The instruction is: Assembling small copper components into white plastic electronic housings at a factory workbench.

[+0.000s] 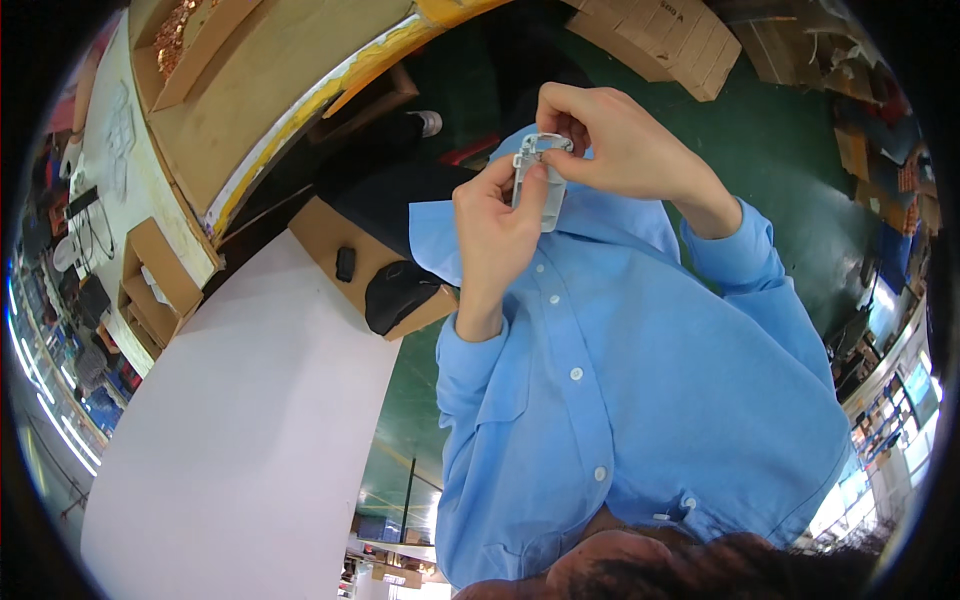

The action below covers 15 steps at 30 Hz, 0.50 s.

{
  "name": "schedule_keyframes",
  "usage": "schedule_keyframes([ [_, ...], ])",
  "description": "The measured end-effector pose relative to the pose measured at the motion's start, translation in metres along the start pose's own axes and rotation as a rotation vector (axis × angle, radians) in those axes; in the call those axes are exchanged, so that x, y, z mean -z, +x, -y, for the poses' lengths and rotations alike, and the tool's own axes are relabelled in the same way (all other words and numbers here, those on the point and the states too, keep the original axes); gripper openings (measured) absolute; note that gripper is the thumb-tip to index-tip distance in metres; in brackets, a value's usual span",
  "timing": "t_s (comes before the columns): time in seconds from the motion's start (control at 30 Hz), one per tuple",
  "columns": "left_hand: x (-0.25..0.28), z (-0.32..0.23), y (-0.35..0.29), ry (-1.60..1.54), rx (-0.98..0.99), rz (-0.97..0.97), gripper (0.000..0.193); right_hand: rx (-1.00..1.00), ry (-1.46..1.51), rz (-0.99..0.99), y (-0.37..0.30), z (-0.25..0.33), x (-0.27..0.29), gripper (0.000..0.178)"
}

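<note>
Gripping from the left, the left hand (495,222) is clamped on a small casing (551,207), thumb across its face! It sits between both hands, before the blue shirt (690,330), long axis nearly upright: whitish, boxy, frame-like on top. And the right hand (622,135) touches that upper end, fingertips close together; whether they pinch anything, can't tell.

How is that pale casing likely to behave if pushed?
The pale casing is probably stiff, given its straight edges. It seems light, held up in the left hand with the right hand at its top. Its walls look thin, so it might crack.
</note>
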<state>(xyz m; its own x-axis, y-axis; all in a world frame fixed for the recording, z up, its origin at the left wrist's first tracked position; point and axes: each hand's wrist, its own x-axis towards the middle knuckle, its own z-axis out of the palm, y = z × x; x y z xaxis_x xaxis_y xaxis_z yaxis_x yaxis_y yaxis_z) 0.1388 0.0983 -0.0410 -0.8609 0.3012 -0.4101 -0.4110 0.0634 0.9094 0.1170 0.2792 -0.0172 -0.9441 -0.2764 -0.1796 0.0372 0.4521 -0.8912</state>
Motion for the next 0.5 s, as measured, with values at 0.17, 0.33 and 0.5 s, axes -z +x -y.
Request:
schedule_keyframes([
  [0.17, 0.004, 0.004, -0.003, 0.013, -0.078, -0.03, 0.018, 0.05, -0.079, 0.001, -0.002, 0.009, -0.003, 0.018],
  [0.33, 0.008, 0.004, -0.004, 0.094, -0.202, -0.067, 0.016, 0.01, -0.072, -0.005, 0.002, 0.024, -0.005, 0.019],
  [0.5, 0.023, -0.006, -0.002, 0.067, -0.202, -0.156, 0.014, 0.023, -0.1, 0.033, 0.023, 0.035, -0.017, 0.019],
])
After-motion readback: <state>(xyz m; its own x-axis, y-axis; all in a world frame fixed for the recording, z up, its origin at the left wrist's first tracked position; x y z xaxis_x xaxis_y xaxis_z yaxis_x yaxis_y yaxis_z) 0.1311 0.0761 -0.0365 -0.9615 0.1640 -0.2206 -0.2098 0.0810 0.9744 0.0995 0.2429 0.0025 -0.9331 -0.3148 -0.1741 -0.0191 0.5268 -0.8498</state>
